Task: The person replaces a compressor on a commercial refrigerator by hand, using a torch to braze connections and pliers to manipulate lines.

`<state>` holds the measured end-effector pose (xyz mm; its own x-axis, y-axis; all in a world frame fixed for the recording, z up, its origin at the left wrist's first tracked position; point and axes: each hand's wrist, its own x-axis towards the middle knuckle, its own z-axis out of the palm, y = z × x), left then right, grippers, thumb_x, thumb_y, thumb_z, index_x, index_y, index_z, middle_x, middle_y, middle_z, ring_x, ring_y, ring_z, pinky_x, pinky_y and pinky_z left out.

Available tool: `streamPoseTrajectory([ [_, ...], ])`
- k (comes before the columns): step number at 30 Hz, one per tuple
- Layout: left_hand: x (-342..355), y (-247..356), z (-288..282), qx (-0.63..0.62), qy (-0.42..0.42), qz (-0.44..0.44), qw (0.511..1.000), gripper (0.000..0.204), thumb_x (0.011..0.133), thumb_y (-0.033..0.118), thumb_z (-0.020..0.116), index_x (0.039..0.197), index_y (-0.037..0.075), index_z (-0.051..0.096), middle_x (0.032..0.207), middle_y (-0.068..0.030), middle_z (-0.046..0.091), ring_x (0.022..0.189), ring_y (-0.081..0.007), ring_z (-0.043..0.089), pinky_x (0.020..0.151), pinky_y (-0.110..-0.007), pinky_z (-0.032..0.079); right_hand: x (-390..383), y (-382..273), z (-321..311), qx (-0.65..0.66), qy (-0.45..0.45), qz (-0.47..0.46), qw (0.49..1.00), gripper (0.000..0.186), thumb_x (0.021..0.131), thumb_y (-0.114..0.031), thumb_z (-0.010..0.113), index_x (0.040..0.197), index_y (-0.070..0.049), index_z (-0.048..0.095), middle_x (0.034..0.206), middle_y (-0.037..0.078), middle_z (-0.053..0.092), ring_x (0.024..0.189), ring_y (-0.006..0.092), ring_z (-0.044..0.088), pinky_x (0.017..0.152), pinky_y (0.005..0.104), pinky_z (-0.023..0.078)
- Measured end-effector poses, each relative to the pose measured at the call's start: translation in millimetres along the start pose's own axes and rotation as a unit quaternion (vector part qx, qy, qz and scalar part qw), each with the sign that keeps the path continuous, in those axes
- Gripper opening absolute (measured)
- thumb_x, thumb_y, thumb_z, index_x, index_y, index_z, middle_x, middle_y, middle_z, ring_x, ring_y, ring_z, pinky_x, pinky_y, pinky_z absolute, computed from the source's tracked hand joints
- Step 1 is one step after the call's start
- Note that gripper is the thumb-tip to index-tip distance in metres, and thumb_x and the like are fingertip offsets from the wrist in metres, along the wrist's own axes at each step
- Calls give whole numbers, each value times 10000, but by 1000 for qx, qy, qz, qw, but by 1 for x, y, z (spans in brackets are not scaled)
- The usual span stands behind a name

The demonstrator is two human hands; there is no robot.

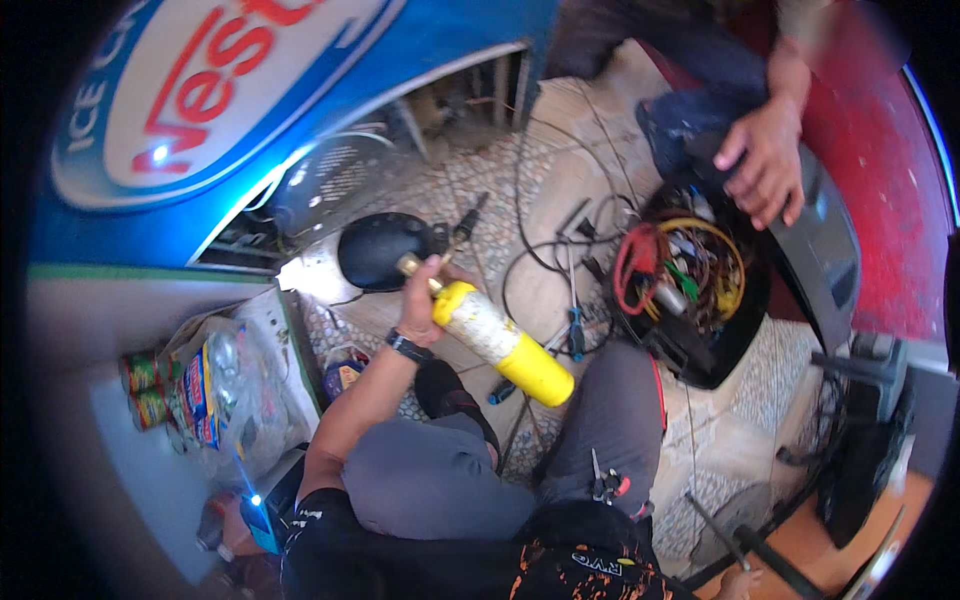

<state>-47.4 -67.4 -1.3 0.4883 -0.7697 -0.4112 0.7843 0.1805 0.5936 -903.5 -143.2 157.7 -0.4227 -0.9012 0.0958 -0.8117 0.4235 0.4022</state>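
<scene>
My left hand (418, 305) grips the brass torch head (432, 275) atop a yellow gas cylinder (510, 355) with a scuffed white label, held tilted above my legs. Behind it lies a black rounded object (385, 250) beside the open lower compartment (330, 180) of a blue cabinet. At the bottom right my right hand (738, 582), only partly visible, is closed at the end of a thin metal rod (715, 525). Pliers (608, 485) rest on my right thigh. A screwdriver (575, 325) lies on the pebbled tile floor (750, 400).
Another person's hand (765, 165) rests over a black open case (690, 350) of cables and tools, beside a red panel (880, 180). Black cords (520, 200) cross the floor. Plastic bags and cans (215, 390) stand left. Black items and an orange board (875, 520) are right.
</scene>
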Motion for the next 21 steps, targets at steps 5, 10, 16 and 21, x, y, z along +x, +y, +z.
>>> streamPoseTrajectory([
  [5, -7, 11, 8, 7, -10, 32, 999, 409, 983, 393, 601, 892, 2, 679, 877, -183, 727, 815, -268, 722, 789, -394, 594, 16, -193, -48, 165, -34, -345, 923, 591, 862, -16, 670, 1422, 7, 482, 1492, 222, 465, 1405, 383, 436, 1185, 431, 325],
  [10, -1, 28, 30, 8, 8, 30, 999, 365, 991, 382, 615, 884, 34, 640, 876, -164, 725, 815, -248, 723, 771, -388, 597, -143, -462, -168, 405, -178, -686, 577, 1035, 694, -264, 933, 1536, -53, 370, 1501, 233, 442, 1401, 420, 423, 1182, 493, 337],
  [16, 6, 39, 33, -34, 24, 11, 999, 361, 993, 401, 626, 897, 53, 627, 902, -158, 731, 814, -243, 727, 756, -387, 604, -221, -535, -109, 481, -136, -699, 511, 1150, 613, -152, 957, 1561, -144, 307, 1513, 237, 393, 1344, 427, 456, 1130, 510, 400],
  [21, 11, 40, 29, -16, 7, -14, 1000, 375, 1001, 415, 611, 974, 44, 663, 1020, -215, 741, 974, -296, 728, 892, -423, 587, -212, -537, -120, 487, -346, -617, 512, 929, 692, -303, 890, 1478, -78, 450, 1371, 240, 543, 1165, 427, 584, 997, 513, 505],
])
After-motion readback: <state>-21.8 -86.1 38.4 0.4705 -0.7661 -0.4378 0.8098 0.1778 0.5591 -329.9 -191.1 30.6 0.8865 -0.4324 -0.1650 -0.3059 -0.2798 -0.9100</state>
